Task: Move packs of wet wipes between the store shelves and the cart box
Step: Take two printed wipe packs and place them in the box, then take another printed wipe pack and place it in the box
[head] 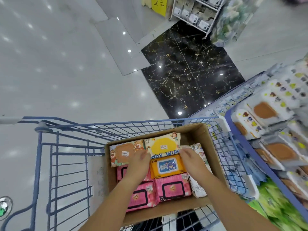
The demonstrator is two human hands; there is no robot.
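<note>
- Cream plastic baby-wipes pack with yellow lid (164,145) lies on other packs (168,167) in the brown cardboard box (193,130) inside the blue wire cart (38,155).
- Left hand (137,164) and right hand (191,160) touch its 2 near corners, fingers together; grip cannot be told.

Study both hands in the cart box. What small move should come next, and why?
Probably grip the Baby Wipes pack by its near corners and lift it: the left hand and right hand touch those corners, and it lies on top, overlapping the orange pack in the box.
</note>
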